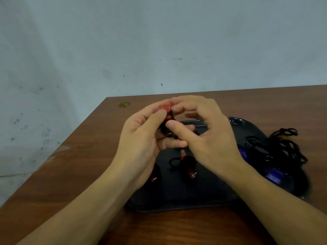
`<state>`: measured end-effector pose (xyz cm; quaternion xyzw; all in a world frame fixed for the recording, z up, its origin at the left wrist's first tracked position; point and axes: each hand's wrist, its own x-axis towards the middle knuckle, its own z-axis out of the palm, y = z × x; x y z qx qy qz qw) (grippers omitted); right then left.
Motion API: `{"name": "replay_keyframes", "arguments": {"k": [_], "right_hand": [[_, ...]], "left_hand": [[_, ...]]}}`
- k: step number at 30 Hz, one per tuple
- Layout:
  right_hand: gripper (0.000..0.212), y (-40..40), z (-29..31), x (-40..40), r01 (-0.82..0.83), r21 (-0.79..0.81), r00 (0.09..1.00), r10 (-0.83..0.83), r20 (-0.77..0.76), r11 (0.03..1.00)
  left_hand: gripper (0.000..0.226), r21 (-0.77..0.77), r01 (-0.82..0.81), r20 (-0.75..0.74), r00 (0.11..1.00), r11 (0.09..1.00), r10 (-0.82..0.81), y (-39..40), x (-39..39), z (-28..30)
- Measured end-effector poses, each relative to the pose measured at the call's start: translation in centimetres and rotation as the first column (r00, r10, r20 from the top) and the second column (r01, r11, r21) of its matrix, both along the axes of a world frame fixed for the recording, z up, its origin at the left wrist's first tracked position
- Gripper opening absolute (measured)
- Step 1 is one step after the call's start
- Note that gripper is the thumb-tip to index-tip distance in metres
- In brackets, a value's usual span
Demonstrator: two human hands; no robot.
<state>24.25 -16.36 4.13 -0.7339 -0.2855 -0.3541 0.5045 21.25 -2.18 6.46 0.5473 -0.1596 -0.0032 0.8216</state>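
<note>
- Above the middle of a brown wooden table (79,165), two bare hands meet over a black tray (177,197).
- The left hand (141,138) curls its fingers and thumb round a small red piece (164,108), whose dark lower part is mostly hidden in the palm.
- The right hand (203,135) closes in from the other side, thumb and bent forefinger pinching the same red piece; its other fingers are loosely curled.
- The red piece is held up off the tray, between the two hands.
- On the tray below the hands lie two more red items (192,174) with small metal ends.
- Blue pieces (274,177) sit at the tray's right side, partly hidden by the right forearm.
- A tangle of black cords (286,145) rests at the tray's far right edge.
- A round brass fitting (124,104) is set into the table near its far left corner.
- Behind the table stands a pale, scuffed wall (123,41) with dark marks.
</note>
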Motion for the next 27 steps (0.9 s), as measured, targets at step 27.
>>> {"name": "replay_keyframes", "arguments": {"k": [27], "right_hand": [[0.033,-11.4,-0.2,-3.5,-0.057,-0.734,0.917,-0.255,-0.306,0.677]], "left_hand": [[0.012,0.861,-0.369,0.462,0.855,0.351,-0.237,-5.0,1.1,4.5]]}}
